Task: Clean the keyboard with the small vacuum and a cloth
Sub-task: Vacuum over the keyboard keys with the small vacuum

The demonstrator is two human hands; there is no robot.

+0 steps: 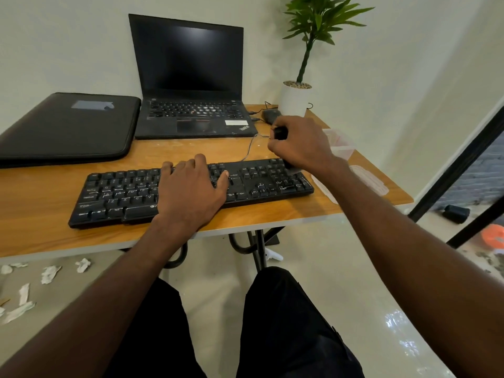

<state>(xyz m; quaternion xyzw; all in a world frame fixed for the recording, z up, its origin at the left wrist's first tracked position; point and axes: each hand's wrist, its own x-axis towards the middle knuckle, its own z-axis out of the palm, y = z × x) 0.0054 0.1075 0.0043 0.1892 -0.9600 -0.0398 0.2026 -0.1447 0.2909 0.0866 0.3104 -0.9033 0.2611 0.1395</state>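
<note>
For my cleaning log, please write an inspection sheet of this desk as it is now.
Surface: wooden table, pale smudges near the laptop.
Job's things: black keyboard flat near the front edge; small vacuum over its right end; cloth: nothing seen.
Clutter: open laptop, black sleeve, mouse, potted plant, clear container and lid.
Grippers: left hand flat on the keys; right hand closed around the vacuum.
Cables: thin cable running from behind the keyboard toward the laptop.
Surroundings: paper scraps on the floor.
</note>
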